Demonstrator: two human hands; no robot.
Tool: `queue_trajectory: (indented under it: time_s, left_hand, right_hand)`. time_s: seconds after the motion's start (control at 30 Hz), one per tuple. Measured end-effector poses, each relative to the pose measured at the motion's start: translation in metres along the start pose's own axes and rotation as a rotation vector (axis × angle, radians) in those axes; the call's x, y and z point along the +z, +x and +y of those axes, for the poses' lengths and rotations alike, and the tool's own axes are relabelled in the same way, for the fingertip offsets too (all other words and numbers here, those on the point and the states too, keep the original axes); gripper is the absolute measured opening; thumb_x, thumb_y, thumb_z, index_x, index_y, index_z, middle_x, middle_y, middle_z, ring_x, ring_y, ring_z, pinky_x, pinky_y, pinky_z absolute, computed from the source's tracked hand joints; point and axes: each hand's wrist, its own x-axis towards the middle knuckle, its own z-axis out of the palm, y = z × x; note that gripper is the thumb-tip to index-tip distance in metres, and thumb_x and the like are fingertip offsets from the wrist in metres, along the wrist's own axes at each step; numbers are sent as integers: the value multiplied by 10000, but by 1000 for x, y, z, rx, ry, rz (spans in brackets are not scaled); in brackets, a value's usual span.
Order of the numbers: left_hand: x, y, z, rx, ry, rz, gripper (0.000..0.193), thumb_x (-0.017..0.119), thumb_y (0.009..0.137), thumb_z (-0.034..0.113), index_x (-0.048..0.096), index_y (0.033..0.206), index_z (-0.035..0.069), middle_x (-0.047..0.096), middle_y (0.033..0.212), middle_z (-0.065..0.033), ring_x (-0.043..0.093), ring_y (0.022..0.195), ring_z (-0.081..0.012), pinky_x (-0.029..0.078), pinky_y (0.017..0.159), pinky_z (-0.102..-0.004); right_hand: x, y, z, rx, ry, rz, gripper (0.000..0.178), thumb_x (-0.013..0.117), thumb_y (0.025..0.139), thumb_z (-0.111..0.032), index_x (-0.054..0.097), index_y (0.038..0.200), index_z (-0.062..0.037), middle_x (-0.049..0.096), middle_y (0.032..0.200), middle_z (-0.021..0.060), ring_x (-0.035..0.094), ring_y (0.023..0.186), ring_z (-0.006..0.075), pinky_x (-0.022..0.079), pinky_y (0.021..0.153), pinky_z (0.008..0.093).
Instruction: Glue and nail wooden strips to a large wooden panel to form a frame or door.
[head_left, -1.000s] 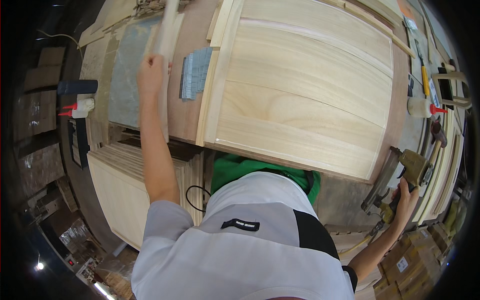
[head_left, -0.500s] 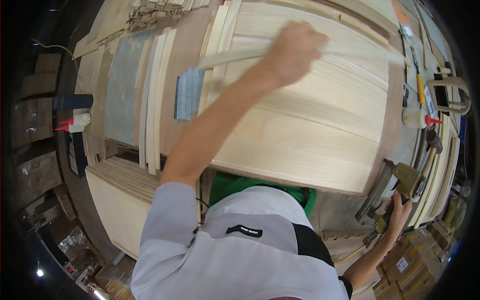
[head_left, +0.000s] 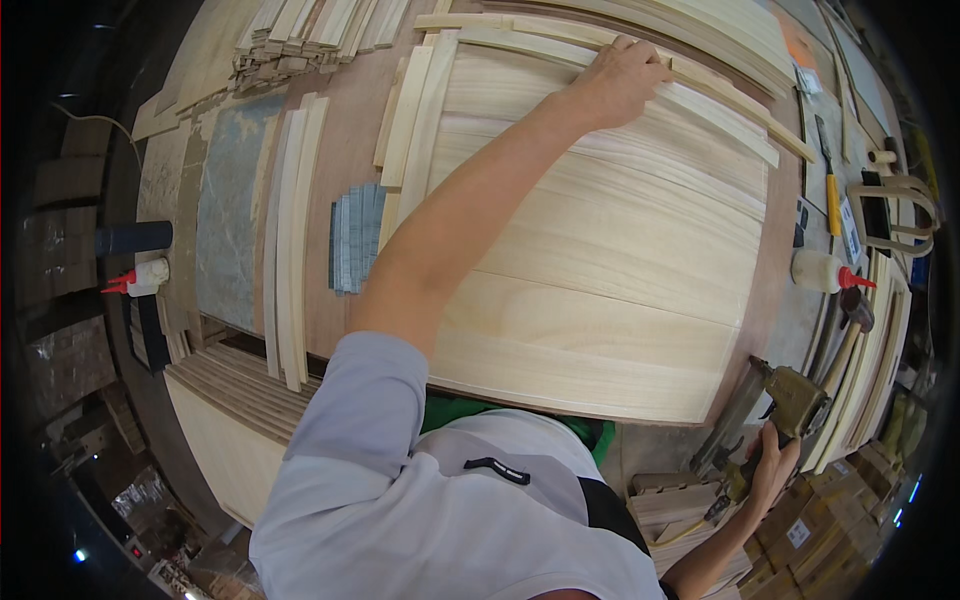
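Observation:
A pale wooden panel [head_left: 600, 290] of wide boards lies in front of me. My left hand [head_left: 620, 85] reaches over to its far edge, fingers closed on a thin wooden strip [head_left: 725, 125]. That strip runs along the far side of the panel, close to a longer wooden batten [head_left: 735, 95] behind it. Another strip [head_left: 430, 130] lies along the panel's left edge. Low on the right, my right hand [head_left: 772, 468] is wrapped round the handle of a nail gun [head_left: 798, 400], held off the panel's near right corner.
Grey nail strips [head_left: 357, 238] lie left of the panel. Loose battens [head_left: 298, 240] and a stack of boards [head_left: 235, 385] are farther left. Glue bottles stand at left [head_left: 150, 276] and right [head_left: 818, 271]. A hammer [head_left: 855, 312] and a yellow-handled tool [head_left: 832, 200] lie at right.
My left hand has brought the strip from above the panel to its far edge, where it now lies. The nail gun stays in my right hand, and the view has shifted slightly.

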Motion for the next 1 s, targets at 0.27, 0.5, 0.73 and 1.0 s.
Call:
queue_trajectory:
  time_s: [0.27,0.5,0.73,1.0]
  left_hand:
    - [1,4,-10,-53,62,-44,299,625,843,44,656,1136,91,562,1111,-64,463,1101,-295,393,993,-369]
    - [11,19,22,30,-74,1,295,624,833,12,662,1118,83,560,1084,-71,467,1044,-307,411,946,-393]
    - [17,14,19,54,-24,12,304,654,810,4,661,1107,69,560,1077,-61,465,1012,-294,431,932,-377]
    - [8,13,29,72,20,-19,301,611,818,-26,658,1104,56,583,1076,-91,517,1016,-308,461,903,-387]
  right_hand:
    - [0,-1,-4,6,-8,-1,260,627,879,-248,530,897,-7,510,615,31,475,507,115,365,489,276]
    - [6,-2,-10,42,-25,-10,241,640,863,-219,541,900,-3,523,618,31,490,514,114,379,499,264]
    - [2,-4,-11,52,-25,3,242,645,856,-213,554,913,4,532,636,33,502,520,119,387,493,272]
    - [0,1,-3,29,-15,-14,268,647,862,-239,550,916,6,523,629,29,499,512,118,382,485,277]
